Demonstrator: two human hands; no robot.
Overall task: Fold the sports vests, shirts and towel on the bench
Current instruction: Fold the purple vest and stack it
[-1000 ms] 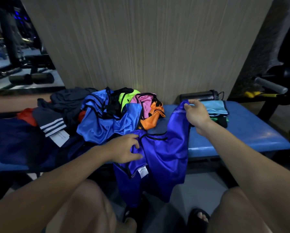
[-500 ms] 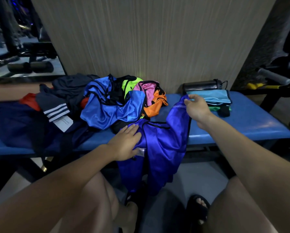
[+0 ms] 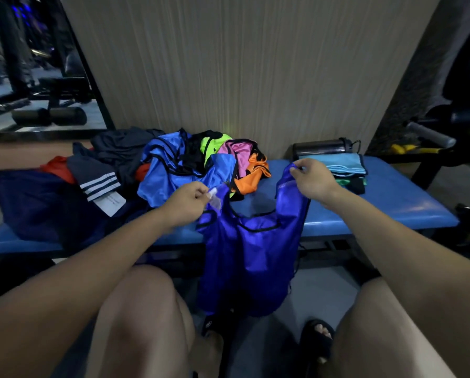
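The shiny royal-blue sports vest (image 3: 251,249) now hangs spread between both hands over the padded blue bench (image 3: 392,208) edge. The left hand (image 3: 183,204) has lifted from pressing it and pinches what looks like its white label; the right hand (image 3: 311,180) still pinches the other strap.

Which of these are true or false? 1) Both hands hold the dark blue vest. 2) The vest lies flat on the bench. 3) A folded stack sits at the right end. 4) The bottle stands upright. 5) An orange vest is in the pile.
1) True: the left hand and right hand each pinch a shoulder of the dark blue vest.
2) False: it hangs over the front edge of the bench.
3) True: the folded stack sits there.
4) False: the bottle lies on its side.
5) True: the orange vest is there.
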